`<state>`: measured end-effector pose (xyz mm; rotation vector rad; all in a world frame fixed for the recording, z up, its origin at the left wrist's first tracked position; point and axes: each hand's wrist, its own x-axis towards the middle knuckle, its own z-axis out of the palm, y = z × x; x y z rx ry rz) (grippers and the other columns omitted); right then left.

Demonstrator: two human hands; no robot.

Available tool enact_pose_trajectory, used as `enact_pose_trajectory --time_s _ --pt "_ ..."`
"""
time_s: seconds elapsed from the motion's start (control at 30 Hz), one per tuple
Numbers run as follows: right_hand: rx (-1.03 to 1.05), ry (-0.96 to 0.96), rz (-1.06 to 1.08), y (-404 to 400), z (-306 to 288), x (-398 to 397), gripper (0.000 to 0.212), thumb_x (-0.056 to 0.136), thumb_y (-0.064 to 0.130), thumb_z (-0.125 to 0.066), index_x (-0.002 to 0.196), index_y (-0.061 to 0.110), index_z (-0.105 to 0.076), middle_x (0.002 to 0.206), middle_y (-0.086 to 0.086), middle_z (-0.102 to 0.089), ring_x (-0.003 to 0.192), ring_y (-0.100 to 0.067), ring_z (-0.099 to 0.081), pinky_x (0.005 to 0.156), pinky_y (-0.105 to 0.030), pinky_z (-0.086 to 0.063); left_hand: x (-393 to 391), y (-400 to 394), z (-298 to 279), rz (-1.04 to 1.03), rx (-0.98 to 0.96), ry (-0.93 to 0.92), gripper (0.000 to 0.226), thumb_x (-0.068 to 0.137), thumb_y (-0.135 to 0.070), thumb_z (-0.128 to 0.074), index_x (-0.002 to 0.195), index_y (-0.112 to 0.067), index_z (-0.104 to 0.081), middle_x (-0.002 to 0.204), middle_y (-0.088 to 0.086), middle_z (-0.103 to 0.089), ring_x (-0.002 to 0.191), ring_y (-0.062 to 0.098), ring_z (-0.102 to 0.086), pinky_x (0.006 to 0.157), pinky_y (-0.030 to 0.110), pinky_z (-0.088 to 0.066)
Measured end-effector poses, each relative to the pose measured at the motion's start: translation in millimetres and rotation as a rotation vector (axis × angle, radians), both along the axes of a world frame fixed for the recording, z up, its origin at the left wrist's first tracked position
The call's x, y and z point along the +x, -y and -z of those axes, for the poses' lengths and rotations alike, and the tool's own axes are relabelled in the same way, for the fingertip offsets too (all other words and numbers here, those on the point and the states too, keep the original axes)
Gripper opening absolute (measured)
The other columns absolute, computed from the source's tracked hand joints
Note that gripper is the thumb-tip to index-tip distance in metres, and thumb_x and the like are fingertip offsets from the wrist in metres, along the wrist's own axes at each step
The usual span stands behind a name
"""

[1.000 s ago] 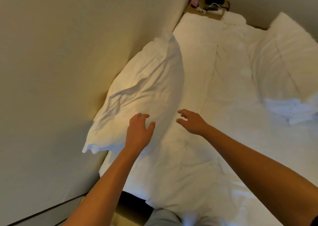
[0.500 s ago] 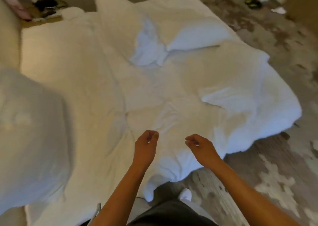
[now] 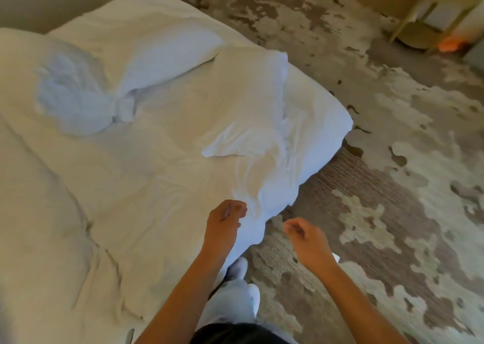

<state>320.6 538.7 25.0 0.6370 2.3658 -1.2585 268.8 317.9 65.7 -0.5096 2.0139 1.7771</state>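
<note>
The left hand [image 3: 225, 223] hangs over the near corner of the white duvet [image 3: 162, 176], just at its rumpled edge. Its fingers are curled in toward the palm and thumb, close together. I cannot tell whether they pinch the cloth or only hover above it. The right hand [image 3: 305, 235] is off the bed, above the carpet [image 3: 392, 165], a little apart from the duvet's edge. Its fingers are loosely curled and hold nothing.

The duvet covers the bed and hangs over the near corner, where its folds bunch up just beyond the left hand. A flat white cloth [image 3: 233, 142] lies creased on top of it, further in. Behind that a pillow [image 3: 167, 53] lies slantwise in its white case, and the case's loose end is crumpled into a bluish bundle [image 3: 76, 95] on the duvet.

The person's white shoes [image 3: 239, 265] stand on the carpet beside the bed. A pale chair [image 3: 429, 13] stands far off at the top right, with something orange [image 3: 450, 45] under it.
</note>
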Motion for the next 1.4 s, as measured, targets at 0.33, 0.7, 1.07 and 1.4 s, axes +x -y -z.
enact_pose_trajectory --time_s 0.33,0.7,1.07,1.4 --pt "-0.030 -0.122 -0.150 -17.1 -12.2 -191.7 0.011 0.103 0.037 -0.061 0.109 0.035 -0.070 0.101 0.021 -0.070 0.096 0.003 -0.065 0.074 -0.013 -0.047 -99.2 -19.5 45.7 -0.133 -0.086 0.099 0.019 0.100 -0.022 -0.058 0.092 -0.019 -0.075 0.090 0.000 -0.078 0.094 0.019 -0.073 0.093 0.051 -0.058" --pt "0.036 -0.034 -0.168 -91.3 -10.1 -314.1 0.009 0.103 0.038 -0.062 0.108 0.036 -0.069 0.106 0.020 -0.069 0.099 0.004 -0.063 0.077 -0.012 -0.047 -264.8 -93.3 48.1 -0.131 -0.031 0.128 0.020 0.100 -0.022 -0.057 0.091 -0.017 -0.074 0.091 0.004 -0.078 0.094 0.023 -0.073 0.095 0.053 -0.056" --pt "-0.006 0.130 -0.329 -185.9 46.4 -441.8 0.012 0.104 0.031 -0.061 0.107 0.027 -0.071 0.107 0.008 -0.073 0.103 -0.011 -0.067 0.084 -0.022 -0.052 -407.8 -155.9 43.5 -0.345 -0.062 0.125 0.019 0.099 -0.022 -0.057 0.091 -0.017 -0.075 0.089 0.005 -0.078 0.093 0.024 -0.074 0.077 0.036 -0.056" --pt "-0.039 0.029 -0.790 -115.9 99.5 -644.8 0.017 0.101 0.032 -0.065 0.116 0.025 -0.068 0.114 0.003 -0.071 0.111 -0.020 -0.067 0.091 -0.032 -0.054 -472.6 -142.6 79.8 -0.709 -0.222 0.260 0.019 0.099 -0.024 -0.056 0.101 -0.016 -0.074 0.092 0.002 -0.077 0.093 0.019 -0.073 0.090 0.045 -0.057"
